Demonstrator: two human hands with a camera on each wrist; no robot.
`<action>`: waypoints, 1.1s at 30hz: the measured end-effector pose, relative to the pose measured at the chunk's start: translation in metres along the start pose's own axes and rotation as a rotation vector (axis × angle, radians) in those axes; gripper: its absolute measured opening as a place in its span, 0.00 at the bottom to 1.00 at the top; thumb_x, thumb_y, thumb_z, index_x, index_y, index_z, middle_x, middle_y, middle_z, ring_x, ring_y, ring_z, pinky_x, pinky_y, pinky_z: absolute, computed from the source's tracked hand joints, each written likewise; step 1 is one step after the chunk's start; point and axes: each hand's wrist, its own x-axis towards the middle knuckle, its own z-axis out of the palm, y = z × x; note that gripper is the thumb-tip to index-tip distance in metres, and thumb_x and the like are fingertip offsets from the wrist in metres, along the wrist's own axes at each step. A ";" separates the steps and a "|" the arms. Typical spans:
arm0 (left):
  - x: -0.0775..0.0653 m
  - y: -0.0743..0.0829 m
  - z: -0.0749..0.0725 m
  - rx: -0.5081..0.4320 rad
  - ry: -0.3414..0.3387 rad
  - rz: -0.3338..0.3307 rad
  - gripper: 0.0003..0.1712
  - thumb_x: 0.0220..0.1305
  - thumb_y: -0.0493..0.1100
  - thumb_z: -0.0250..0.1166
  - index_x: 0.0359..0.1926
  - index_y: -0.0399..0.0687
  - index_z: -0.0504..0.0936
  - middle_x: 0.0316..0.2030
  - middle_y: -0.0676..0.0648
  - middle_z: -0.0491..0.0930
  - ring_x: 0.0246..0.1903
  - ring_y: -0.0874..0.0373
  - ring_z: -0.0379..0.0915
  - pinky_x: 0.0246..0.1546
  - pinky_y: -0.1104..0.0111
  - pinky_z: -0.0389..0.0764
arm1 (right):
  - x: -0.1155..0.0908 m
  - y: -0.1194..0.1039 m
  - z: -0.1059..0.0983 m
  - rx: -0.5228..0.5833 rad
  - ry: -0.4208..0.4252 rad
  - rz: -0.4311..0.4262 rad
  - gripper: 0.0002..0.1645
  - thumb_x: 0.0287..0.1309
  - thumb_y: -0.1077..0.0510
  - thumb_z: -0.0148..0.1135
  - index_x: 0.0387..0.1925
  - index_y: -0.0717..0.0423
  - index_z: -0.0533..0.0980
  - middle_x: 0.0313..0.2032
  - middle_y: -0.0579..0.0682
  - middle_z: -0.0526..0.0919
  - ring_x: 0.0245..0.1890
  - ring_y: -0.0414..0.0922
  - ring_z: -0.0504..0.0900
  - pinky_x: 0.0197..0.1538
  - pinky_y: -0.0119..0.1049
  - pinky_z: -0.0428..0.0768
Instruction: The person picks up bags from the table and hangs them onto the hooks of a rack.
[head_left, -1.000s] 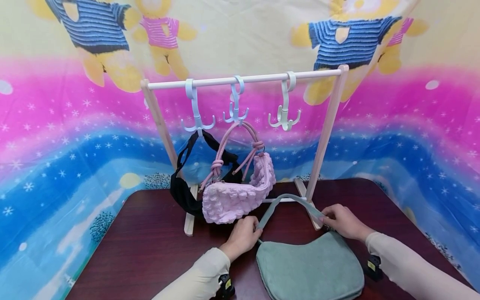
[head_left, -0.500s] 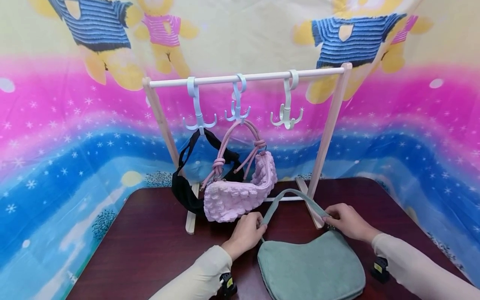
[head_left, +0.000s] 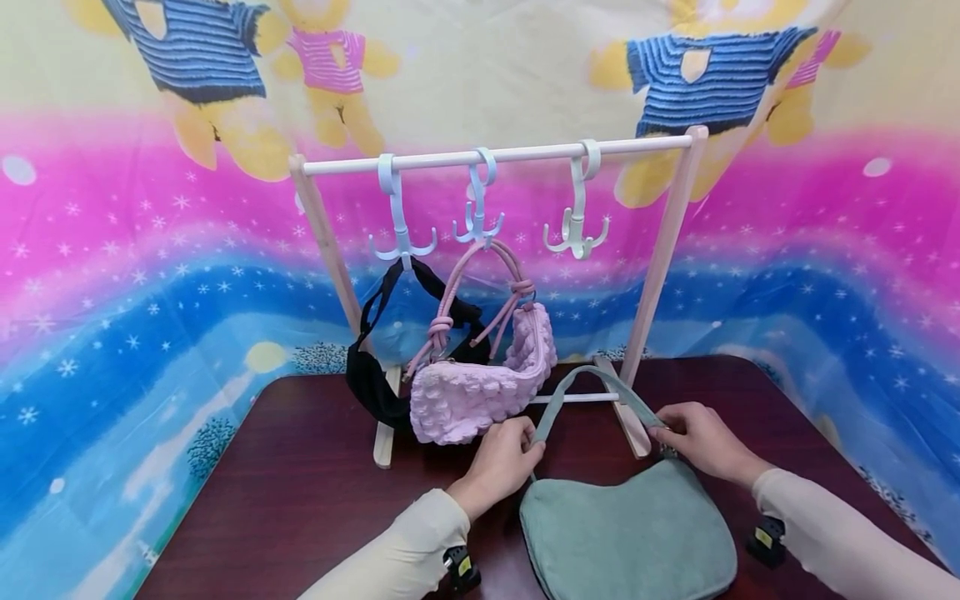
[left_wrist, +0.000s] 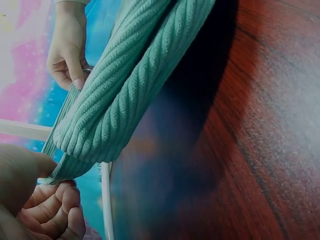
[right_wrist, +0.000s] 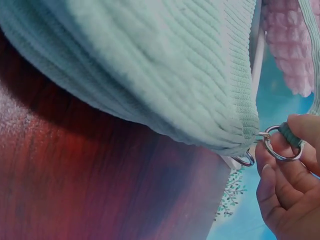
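Note:
A green corduroy shoulder bag (head_left: pixel 630 533) hangs just over the near right of the table, its strap (head_left: pixel 585 372) arched upward between both hands. My left hand (head_left: pixel 501 467) pinches the strap's left end between thumb and fingers, as the left wrist view shows too. At the strap's other end my right hand (head_left: pixel 705 442) pinches it beside a metal ring (right_wrist: pixel 283 145), seen in the right wrist view. Behind the left hand, a pink puffy bag (head_left: pixel 480 396) hangs by its knotted cord handle from the middle hook (head_left: pixel 478 208). Next to it a black bag (head_left: pixel 375 392) hangs from the left hook (head_left: pixel 397 217).
A wooden rack with a white rail (head_left: pixel 517 155) stands on the dark red table (head_left: pixel 300 492). On the rail's right part hangs a pale green multi-prong hook (head_left: pixel 577 221) with bare prongs. Behind everything is a printed cloth backdrop (head_left: pixel 825 275).
Both hands have shifted slightly upward and to the right with the green bag's strap, whose arch now stands higher. The hanging bags keep their places on the hooks.

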 end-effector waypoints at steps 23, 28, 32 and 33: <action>-0.001 0.013 -0.008 -0.015 0.032 0.013 0.13 0.62 0.41 0.68 0.23 0.51 0.75 0.17 0.57 0.70 0.19 0.68 0.63 0.23 0.76 0.66 | -0.009 -0.011 -0.008 -0.031 0.108 0.010 0.02 0.66 0.59 0.66 0.37 0.52 0.83 0.25 0.46 0.82 0.22 0.36 0.75 0.26 0.32 0.73; -0.002 0.018 -0.011 -0.024 0.023 0.010 0.12 0.63 0.42 0.67 0.24 0.51 0.75 0.17 0.57 0.71 0.19 0.69 0.64 0.24 0.77 0.66 | -0.010 -0.013 -0.011 -0.038 0.126 0.015 0.04 0.67 0.56 0.65 0.37 0.51 0.83 0.24 0.45 0.81 0.21 0.34 0.73 0.25 0.32 0.72; -0.002 0.020 -0.013 -0.028 0.022 0.010 0.12 0.64 0.43 0.67 0.25 0.51 0.76 0.17 0.57 0.71 0.19 0.70 0.64 0.24 0.77 0.66 | -0.011 -0.012 -0.012 -0.041 0.146 0.010 0.04 0.67 0.57 0.65 0.37 0.51 0.83 0.24 0.45 0.82 0.20 0.34 0.73 0.24 0.32 0.72; -0.001 0.020 -0.013 -0.030 0.023 0.010 0.11 0.64 0.43 0.67 0.25 0.51 0.76 0.17 0.57 0.72 0.19 0.70 0.64 0.24 0.77 0.66 | -0.011 -0.011 -0.013 -0.041 0.146 0.004 0.04 0.67 0.57 0.64 0.38 0.51 0.83 0.24 0.45 0.82 0.20 0.34 0.73 0.24 0.32 0.72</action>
